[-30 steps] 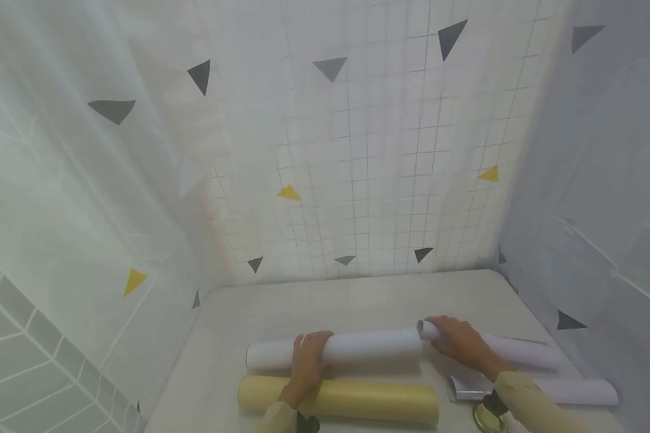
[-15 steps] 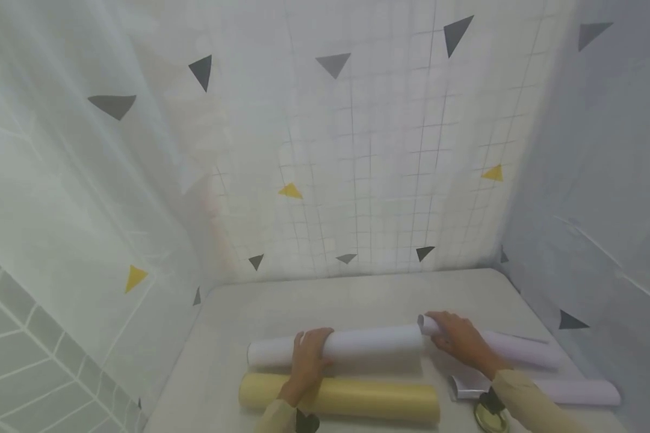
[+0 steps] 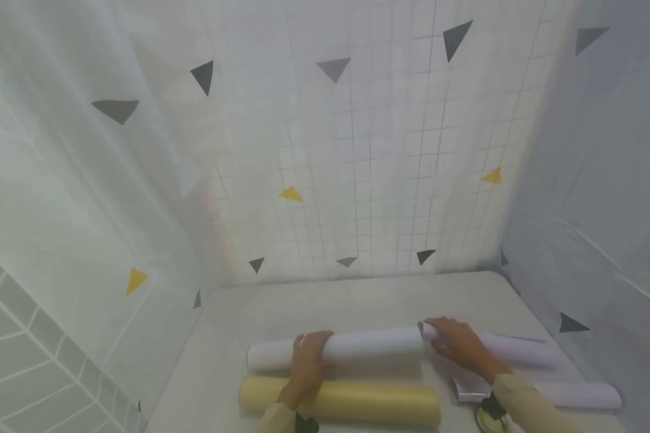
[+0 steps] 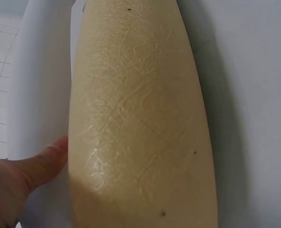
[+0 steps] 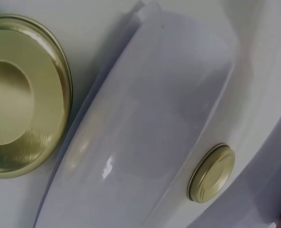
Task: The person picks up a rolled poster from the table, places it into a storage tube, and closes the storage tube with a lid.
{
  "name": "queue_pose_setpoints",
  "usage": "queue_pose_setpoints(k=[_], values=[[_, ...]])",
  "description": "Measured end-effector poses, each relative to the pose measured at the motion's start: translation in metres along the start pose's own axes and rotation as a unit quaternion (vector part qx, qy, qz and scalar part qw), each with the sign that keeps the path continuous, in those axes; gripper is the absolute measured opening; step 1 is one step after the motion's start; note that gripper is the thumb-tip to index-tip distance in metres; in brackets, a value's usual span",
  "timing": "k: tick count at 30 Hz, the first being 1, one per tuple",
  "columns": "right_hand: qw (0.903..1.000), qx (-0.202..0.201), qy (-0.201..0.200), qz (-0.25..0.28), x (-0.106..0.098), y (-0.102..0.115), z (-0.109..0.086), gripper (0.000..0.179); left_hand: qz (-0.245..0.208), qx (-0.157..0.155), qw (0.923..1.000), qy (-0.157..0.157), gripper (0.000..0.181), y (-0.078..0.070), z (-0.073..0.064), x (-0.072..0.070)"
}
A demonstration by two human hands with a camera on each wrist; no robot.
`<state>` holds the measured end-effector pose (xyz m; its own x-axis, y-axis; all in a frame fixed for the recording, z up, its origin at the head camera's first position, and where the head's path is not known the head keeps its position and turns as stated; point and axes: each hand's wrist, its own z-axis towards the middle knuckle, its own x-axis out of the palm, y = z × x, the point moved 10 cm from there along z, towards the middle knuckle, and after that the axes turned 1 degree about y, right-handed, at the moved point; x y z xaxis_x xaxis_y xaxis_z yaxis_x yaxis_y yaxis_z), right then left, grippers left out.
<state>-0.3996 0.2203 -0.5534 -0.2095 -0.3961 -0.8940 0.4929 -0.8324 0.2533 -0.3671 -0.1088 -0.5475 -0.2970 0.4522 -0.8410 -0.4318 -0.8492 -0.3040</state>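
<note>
**Hardly anything has moved: 2 hands stay at the 2 farther rolls**

Only a slight shift of the whole head view separates this moment from the earlier one. Work looks partway, I'd judge: the white roll (image 3: 374, 346) and the lilac roll (image 3: 520, 350) lie nearly in line on the desk (image 3: 325, 304), but neither is let go. Their ends meet between the hands, though I cannot tell if they touch. What seems left is releasing them; the other 2 rolls have no hand on them.

The left hand (image 3: 310, 361) is partly closed, fingers over the white roll, thumb along its near side. The right hand (image 3: 457, 343) is more tightly curled, gripping the lilac roll by its left end.

The yellow roll (image 3: 379, 402) lies below the left wrist. The glossy roll (image 5: 145, 109) is nearer the person than the right hand, between a large gold lid (image 5: 10, 102) and a small gold lid (image 5: 215, 173).
</note>
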Motion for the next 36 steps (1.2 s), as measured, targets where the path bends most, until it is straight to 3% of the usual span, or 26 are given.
queue_pose_setpoints(k=[7, 12, 17, 23, 31, 36], values=[[1.0, -0.004, -0.002, -0.006, 0.001, 0.001, -0.001, 0.053, 0.009, -0.007, 0.9999, 0.001, 0.063, 0.0, 0.0, -0.003], [0.9993, -0.028, -0.017, -0.015, -0.001, 0.004, -0.002, 0.055, 0.019, 0.001, 0.9998, -0.007, 0.065, 0.001, 0.001, -0.004], [0.9967, -0.061, -0.044, -0.033, -0.007, 0.011, -0.005, 0.062, 0.002, -0.011, 0.9999, 0.004, 0.065, 0.001, 0.001, -0.003], [0.9971, -0.056, -0.039, -0.032, -0.006, 0.015, -0.009, 0.063, -0.018, -0.03, 0.9993, 0.017, 0.064, 0.002, -0.002, 0.001], [0.9963, -0.052, -0.053, -0.044, -0.002, 0.011, -0.001, 0.065, 0.019, 0.014, 0.9989, -0.041, 0.067, -0.002, -0.001, -0.009], [0.9973, -0.04, -0.042, -0.045, -0.001, 0.011, 0.0, 0.065, 0.013, 0.02, 0.9988, -0.043, 0.067, 0.001, -0.003, -0.006]])
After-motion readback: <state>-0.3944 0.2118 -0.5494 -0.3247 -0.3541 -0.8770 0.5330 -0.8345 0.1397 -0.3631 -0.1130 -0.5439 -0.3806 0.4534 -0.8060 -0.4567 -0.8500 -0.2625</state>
